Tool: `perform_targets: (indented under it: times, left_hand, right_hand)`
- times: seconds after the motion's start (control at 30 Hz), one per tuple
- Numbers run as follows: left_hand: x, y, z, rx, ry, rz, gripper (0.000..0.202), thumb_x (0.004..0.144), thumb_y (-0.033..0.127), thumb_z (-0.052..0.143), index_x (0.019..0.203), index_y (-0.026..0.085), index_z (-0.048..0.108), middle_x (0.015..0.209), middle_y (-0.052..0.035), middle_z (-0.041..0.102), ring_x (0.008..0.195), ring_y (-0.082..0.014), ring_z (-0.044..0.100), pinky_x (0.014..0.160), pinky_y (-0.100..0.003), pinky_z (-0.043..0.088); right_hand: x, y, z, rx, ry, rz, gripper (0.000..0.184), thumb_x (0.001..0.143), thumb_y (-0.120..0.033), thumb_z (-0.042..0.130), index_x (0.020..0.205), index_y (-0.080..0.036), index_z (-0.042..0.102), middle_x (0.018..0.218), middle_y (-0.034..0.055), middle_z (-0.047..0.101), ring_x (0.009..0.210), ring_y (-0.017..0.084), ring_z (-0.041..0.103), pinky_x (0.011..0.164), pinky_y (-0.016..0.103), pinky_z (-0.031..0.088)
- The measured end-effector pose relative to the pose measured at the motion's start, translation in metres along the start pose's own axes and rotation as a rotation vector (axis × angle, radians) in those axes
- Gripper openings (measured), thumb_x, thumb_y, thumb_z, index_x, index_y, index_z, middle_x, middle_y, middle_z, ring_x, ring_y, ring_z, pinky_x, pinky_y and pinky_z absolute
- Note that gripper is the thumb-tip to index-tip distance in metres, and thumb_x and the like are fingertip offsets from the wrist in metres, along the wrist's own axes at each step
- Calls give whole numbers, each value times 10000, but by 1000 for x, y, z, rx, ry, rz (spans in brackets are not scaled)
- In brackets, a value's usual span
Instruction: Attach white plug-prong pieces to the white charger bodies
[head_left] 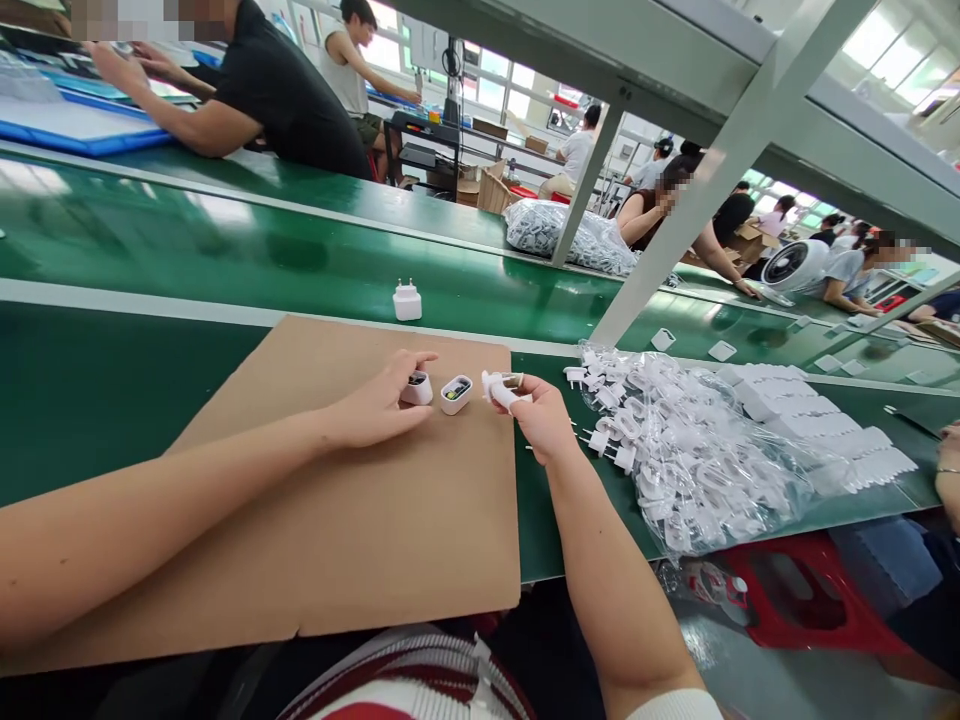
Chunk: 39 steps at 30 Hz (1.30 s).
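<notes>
My left hand [386, 402] is over the brown cardboard sheet [360, 530], fingers stretched and thumb apart. Between them stands a white charger housing [420, 389], open at the top with dark parts inside; whether the hand touches it is unclear. Just to its right sits a second white charger housing [455, 396], with a circuit board and a yellow part showing inside. My right hand [541, 415] pinches white plastic plug pieces [505, 390] above the cardboard's right edge; their exact number cannot be made out.
A charger with two pins up [407, 300] stands on the green conveyor [300, 255]. At right, a clear bag [697, 460] spills white plug pieces beside rows of white housings [810, 410]. A slanted metal post [690, 200] rises behind. Co-workers sit across the line; a red stool [817, 600] is below right.
</notes>
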<state>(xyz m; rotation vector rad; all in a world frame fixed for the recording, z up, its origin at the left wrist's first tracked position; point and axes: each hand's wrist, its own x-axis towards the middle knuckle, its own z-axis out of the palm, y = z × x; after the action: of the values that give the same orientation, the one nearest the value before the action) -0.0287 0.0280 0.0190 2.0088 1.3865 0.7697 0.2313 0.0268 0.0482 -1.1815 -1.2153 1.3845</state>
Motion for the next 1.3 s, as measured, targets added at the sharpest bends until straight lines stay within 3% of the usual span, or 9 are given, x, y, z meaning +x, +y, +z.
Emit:
perform_targets:
  times: [0.23,0.37,0.43,0.53,0.63,0.73,0.93,1.17,1.3]
  left_hand:
    - [-33,0,8,-92,17,82,613,960,565,589,1488,261,517,1447,-133,571,1344,-337,579,1179,-512,498]
    - [-50,6,17,-213,104,-14,741,765,647,822,1363,265,609,1320,-107,652,1187,-337,664,1072,-504,574]
    - [-53,7,20,-261,84,-79,647,724,667,849,1195,252,690,1191,-89,700,1051,-319,695,966,-479,607]
    - [-55,9,23,-303,40,-89,472,785,659,799,1024,255,747,1023,-57,725,925,-280,692,851,-414,600]
    - [-54,12,24,-308,56,-24,480,751,647,823,1029,260,763,1031,-55,720,928,-275,683,825,-383,584]
    - [-54,13,23,-302,51,31,402,802,619,762,962,250,763,1013,-63,719,954,-276,677,836,-371,575]
    - [-53,10,20,-332,40,59,312,840,553,727,879,247,771,941,-54,709,905,-256,664,785,-346,545]
    - [-53,11,17,-287,-9,77,352,889,563,692,871,220,772,927,-53,684,884,-222,635,745,-310,504]
    - [-53,9,16,-304,-8,111,340,896,542,703,880,208,765,948,-49,680,879,-207,636,745,-297,501]
  right_hand:
    - [-5,-4,4,-111,31,-92,390,626,-349,813,987,-199,806,1001,58,799,865,182,676,763,306,533]
    - [-12,-5,9,-221,-44,-158,356,714,-395,798,1019,-213,803,962,41,777,849,174,654,751,297,532]
    - [-17,-4,15,-292,-91,-204,293,761,-415,777,979,-219,785,971,38,749,835,172,659,734,295,540]
    - [-27,0,27,-463,-143,-369,168,848,-367,715,928,-222,744,1006,46,700,877,177,667,746,298,554]
    - [-38,2,38,-650,-190,-579,99,937,-268,638,977,-219,715,977,52,660,893,178,642,796,311,551]
    - [-46,2,45,-817,-232,-688,102,974,-189,577,979,-219,674,941,54,615,866,186,599,779,319,523]
    - [-45,-3,52,-1058,-310,-776,179,934,-75,525,860,-231,574,892,52,542,885,215,537,763,329,466]
    - [-39,2,52,-1054,-319,-886,184,912,-47,527,894,-228,558,857,44,518,854,218,516,747,329,443]
    - [-39,4,52,-1048,-250,-910,165,933,-80,525,976,-216,607,874,55,527,845,223,520,743,342,445]
